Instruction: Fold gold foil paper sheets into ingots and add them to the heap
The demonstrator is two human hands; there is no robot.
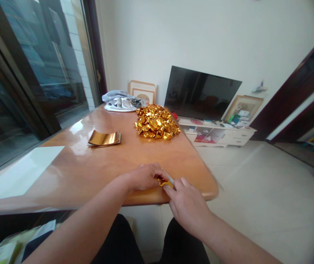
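My left hand [145, 176] and my right hand [187, 204] meet at the near edge of the wooden table [96, 165]. Both pinch a small piece of gold foil paper [165, 181] between their fingertips, and most of it is hidden by the fingers. Further back on the table lies a pile of folded gold foil pieces [157, 121]. A short stack of flat gold foil sheets [104, 138] rests to the left of the pile, well out of reach of both hands.
A bundle of grey and white cloth [121, 101] lies at the table's far end. A glass door [30, 73] runs along the left. A television [201, 93] stands on a low white cabinet [217, 134] at the back, with tiled floor to the right.
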